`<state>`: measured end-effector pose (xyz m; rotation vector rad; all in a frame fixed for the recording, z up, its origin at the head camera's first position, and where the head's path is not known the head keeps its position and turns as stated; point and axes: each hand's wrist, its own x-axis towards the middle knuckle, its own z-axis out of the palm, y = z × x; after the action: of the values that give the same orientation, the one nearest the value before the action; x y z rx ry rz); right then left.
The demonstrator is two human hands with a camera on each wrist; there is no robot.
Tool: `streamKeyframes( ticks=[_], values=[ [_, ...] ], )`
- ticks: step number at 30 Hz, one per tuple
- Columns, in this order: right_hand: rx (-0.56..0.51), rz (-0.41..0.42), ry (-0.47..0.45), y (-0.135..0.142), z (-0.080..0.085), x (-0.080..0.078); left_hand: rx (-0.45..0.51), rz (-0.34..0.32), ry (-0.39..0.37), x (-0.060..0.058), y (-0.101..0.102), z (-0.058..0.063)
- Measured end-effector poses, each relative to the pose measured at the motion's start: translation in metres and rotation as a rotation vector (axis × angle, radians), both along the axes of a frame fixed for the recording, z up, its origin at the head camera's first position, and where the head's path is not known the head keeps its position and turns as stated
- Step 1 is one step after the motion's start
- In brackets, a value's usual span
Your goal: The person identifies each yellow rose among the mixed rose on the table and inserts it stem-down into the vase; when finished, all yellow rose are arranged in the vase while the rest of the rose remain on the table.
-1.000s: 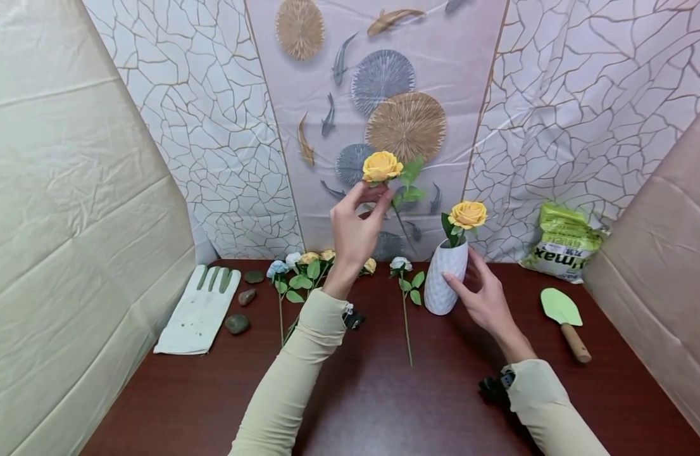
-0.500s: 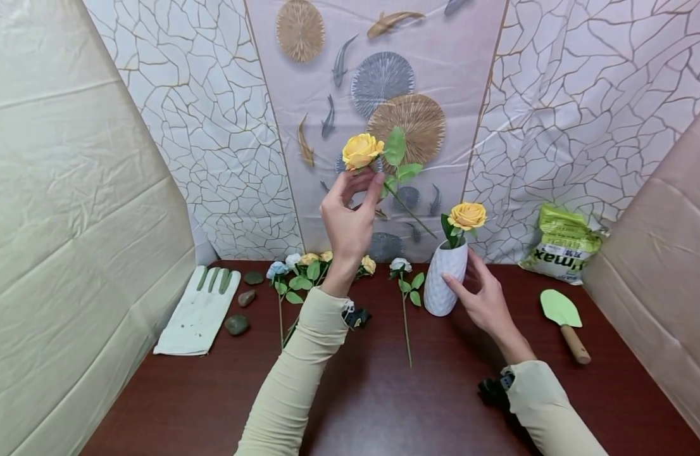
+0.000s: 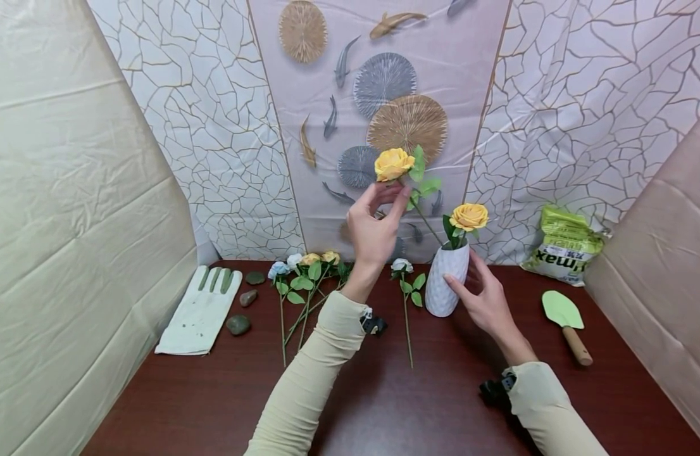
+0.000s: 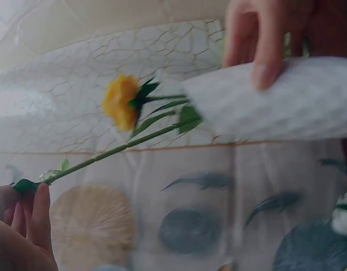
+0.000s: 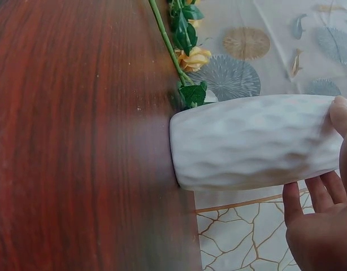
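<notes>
Left fingers [image 3: 400, 206] pinch a yellow rose [image 3: 393, 165] just shifted rightward, its stem [image 4: 111, 153] below them seemingly entering the vase [image 3: 443, 288] right fingers [image 3: 458, 289] grip.

Left arm [image 3: 299, 392]: sleeved to wrist, extended forward, forearm angled up and rightward. Left hand [image 3: 375, 227]: raised, fingers [image 3: 368, 196] upward; thumb [image 3: 400, 202] and fingertips brought together in pinch grip. Right arm [image 3: 549, 405]: sleeved to wrist, extended forward, forearm angled up and leftward. Right hand [image 3: 487, 301]: lower than left hand; thumb on near side of grip, bent fingers on far side, slightly parted. Hands well apart.
</notes>
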<state>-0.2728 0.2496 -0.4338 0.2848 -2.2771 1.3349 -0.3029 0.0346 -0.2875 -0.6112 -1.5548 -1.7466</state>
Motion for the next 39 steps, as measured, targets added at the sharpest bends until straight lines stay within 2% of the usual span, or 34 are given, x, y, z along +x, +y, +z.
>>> streamKeyframes(
  ticks=[4,7,13,21,25,29,33,39],
  values=[
    [-0.001,0.001,-0.001,0.000,-0.001,0.000,-0.036,0.008,-0.054,-0.016,0.014,-0.024],
    [0.000,0.001,0.009,0.001,-0.001,-0.001,-0.048,-0.010,-0.104,-0.025,0.023,-0.039],
    [-0.001,0.001,0.020,0.001,-0.001,-0.001,-0.081,-0.037,-0.190,-0.035,0.039,-0.058],
    [0.001,0.014,0.016,0.001,-0.002,-0.002,-0.247,0.034,-0.276,-0.041,0.054,-0.081],
    [-0.003,0.019,0.019,0.002,-0.003,-0.003,-0.296,0.032,-0.297,-0.044,0.061,-0.090],
    [-0.010,0.027,0.018,0.002,-0.003,-0.004,-0.292,-0.004,-0.313,-0.046,0.066,-0.095],
    [-0.012,0.025,0.009,0.001,-0.002,-0.003,-0.269,-0.042,-0.360,-0.047,0.068,-0.099],
    [-0.020,0.025,0.007,0.002,-0.001,-0.002,-0.284,-0.049,-0.406,-0.047,0.069,-0.106]
  ],
)
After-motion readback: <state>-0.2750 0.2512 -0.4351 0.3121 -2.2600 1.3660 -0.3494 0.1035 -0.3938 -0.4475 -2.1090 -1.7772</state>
